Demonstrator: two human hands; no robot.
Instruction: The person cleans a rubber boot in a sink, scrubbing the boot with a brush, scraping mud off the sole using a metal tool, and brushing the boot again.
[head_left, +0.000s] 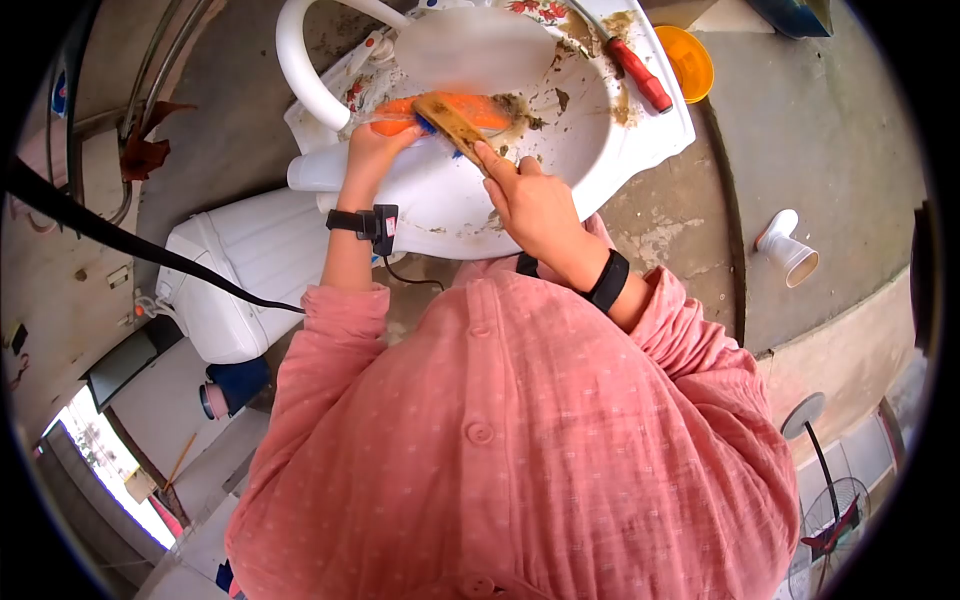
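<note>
My left hand [374, 157] is closed round the left end of a large orange carrot [488, 112], whose right end is dark and dirty. It holds the carrot over the white washbasin [645, 150], near the mouth of a white curved tap [305, 70]. Clear water seems to run there. My right hand [536, 206] grips a wooden-backed scrubbing brush [455, 126] with blue bristles, laid across the carrot. Bits of mud and dark scraps are spread about the basin.
A red-handled tool [640, 76] lies on the basin's right rim, beside a yellow-orange bowl [686, 62]. A white washing machine [245, 270] stands at the left. A white boot [788, 247] lies on the floor at the right. A fan [832, 525] is at lower right.
</note>
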